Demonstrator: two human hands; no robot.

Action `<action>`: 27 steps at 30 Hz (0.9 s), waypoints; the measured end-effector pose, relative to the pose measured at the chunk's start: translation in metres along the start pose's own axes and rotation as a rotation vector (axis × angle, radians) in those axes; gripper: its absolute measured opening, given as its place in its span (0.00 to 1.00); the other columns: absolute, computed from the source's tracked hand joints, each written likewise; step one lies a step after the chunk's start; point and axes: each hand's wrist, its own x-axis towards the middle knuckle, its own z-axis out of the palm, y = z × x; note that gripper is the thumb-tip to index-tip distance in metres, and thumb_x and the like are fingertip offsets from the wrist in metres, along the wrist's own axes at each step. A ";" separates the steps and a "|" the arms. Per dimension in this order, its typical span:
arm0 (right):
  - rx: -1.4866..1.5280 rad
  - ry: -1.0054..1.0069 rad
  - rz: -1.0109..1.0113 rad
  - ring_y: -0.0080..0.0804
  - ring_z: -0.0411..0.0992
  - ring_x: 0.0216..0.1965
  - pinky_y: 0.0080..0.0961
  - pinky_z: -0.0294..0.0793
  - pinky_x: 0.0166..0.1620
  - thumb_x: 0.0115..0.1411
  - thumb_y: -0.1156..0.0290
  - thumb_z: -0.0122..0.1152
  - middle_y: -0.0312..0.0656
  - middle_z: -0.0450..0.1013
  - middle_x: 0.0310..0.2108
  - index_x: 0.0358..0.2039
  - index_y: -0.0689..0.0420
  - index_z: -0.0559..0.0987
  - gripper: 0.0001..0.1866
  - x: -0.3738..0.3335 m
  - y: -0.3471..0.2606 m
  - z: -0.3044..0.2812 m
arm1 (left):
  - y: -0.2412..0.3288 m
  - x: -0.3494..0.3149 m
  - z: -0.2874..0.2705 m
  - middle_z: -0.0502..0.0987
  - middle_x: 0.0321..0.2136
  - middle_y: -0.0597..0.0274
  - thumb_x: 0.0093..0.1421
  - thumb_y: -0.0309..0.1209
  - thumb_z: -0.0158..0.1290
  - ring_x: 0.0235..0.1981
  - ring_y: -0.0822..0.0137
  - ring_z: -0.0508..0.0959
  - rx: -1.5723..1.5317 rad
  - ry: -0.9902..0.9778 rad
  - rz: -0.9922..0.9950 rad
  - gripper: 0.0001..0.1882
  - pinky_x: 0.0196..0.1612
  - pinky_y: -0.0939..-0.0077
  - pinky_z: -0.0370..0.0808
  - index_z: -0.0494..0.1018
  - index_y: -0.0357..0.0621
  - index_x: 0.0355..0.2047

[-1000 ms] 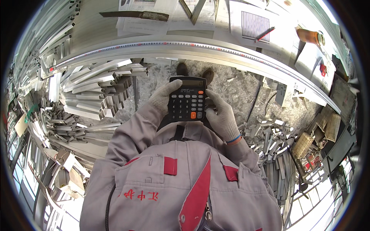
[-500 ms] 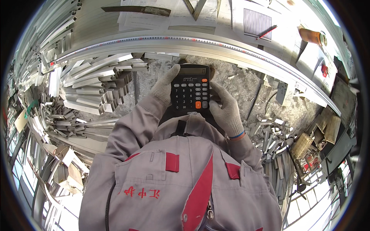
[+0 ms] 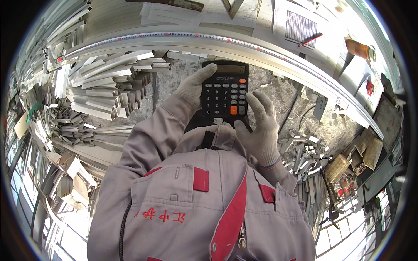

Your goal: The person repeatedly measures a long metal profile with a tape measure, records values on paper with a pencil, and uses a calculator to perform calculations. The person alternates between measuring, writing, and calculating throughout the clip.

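Note:
A black calculator (image 3: 217,99) with dark and orange keys is held upright in front of my chest, its grey display at the top. My left hand (image 3: 191,89), in a pale knitted glove, grips its left side, with the thumb on the front beside the display. At the lower right, my gloved right hand (image 3: 264,130) is open, fingers and thumb apart. Its fingertips are close to the calculator's right edge; whether they touch it I cannot tell. The fingers behind the calculator are hidden.
Beyond the calculator, a long measuring tape (image 3: 198,36) runs along a metal bench edge. Papers (image 3: 172,15), a red pencil (image 3: 310,39) and an orange-brown cylindrical container (image 3: 360,50) lie past it. Metal profiles (image 3: 102,93) are stacked at left, with short offcuts (image 3: 305,156) at right.
The calculator and my left hand have shifted slightly up and right in the picture. My right hand's fingers have spread, and its thumb now stands apart near the calculator's bottom corner.

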 end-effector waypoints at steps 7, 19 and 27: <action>-0.124 0.023 -0.046 0.56 0.70 0.61 0.50 0.76 0.60 0.50 0.69 0.75 0.49 0.69 0.63 0.62 0.51 0.77 0.36 -0.005 -0.009 0.007 | -0.001 0.001 0.004 0.83 0.53 0.40 0.75 0.43 0.57 0.50 0.50 0.87 -0.034 -0.029 0.021 0.28 0.53 0.52 0.88 0.72 0.32 0.64; 0.075 -0.095 0.280 0.53 0.78 0.55 0.48 0.79 0.56 0.58 0.64 0.71 0.52 0.78 0.51 0.67 0.61 0.71 0.38 -0.009 -0.006 0.024 | 0.004 -0.008 -0.003 0.85 0.50 0.43 0.73 0.44 0.59 0.46 0.52 0.88 0.016 0.030 -0.009 0.28 0.50 0.54 0.89 0.75 0.31 0.61; 0.154 -0.127 0.294 0.50 0.78 0.56 0.46 0.79 0.57 0.58 0.63 0.72 0.52 0.78 0.53 0.67 0.62 0.71 0.38 -0.009 -0.003 0.024 | 0.005 -0.007 -0.006 0.84 0.50 0.42 0.73 0.43 0.59 0.48 0.53 0.87 0.032 0.029 -0.015 0.27 0.51 0.54 0.88 0.74 0.31 0.61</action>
